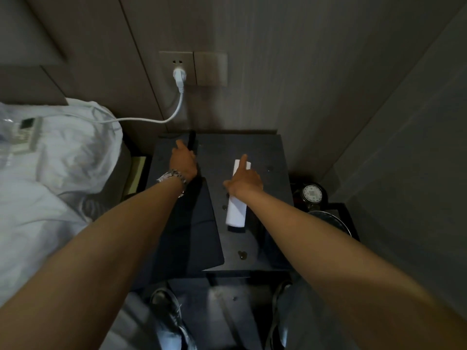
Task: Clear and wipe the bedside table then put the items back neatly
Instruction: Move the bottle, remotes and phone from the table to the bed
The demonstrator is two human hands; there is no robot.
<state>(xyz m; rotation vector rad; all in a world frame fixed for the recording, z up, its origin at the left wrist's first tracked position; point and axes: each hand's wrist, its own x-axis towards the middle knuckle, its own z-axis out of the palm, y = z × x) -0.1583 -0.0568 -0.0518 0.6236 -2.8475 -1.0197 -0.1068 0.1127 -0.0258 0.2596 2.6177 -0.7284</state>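
Bedside table [265, 157], dark and square, stands against the wall beside the bed. Left hand [183, 164] grips a slim black object [192, 142] near its back edge; right hand [243, 181] grasps a white bottle [237, 210] lying mid-top.
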